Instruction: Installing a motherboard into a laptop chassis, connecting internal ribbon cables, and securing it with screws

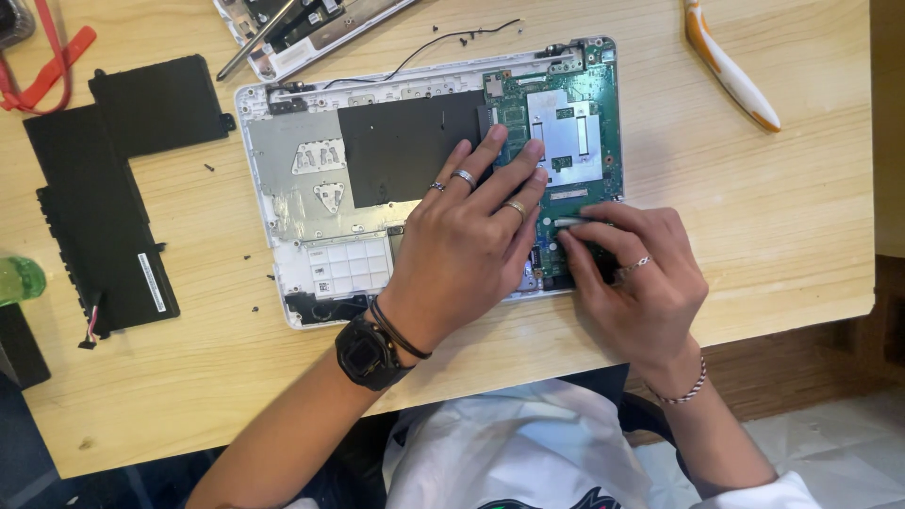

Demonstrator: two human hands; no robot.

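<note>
Laptop base, opened and white-framed, lies flat on the desk just ahead of the person, its near edge close to the desk's front edge. The left hand rests palm down across its middle, fingers spread flat and holding nothing, pressing over the edge of a black sheet and the green board. The right hand works at the board's near right corner, fingers pinched together on a small part there; what that part is I cannot tell, as the hand covers it. To do this well, I judge the left hand should keep the base from sliding with light, even pressure on the frame and not on the chips, while the right lifts or frees the small piece straight and gently, without twisting a connector. Left of the base lies a black stepped battery, well apart, with a short wire at its near end. Tiny screws are scattered on the wood around the base. Farther off, a thin black cable curls beyond the base, an orange-and-white tool lies at the far right, another opened casing sits at the far edge, and a red strap lies far left. The desk is pale wood; pale floor tiles show at the near right.
</note>
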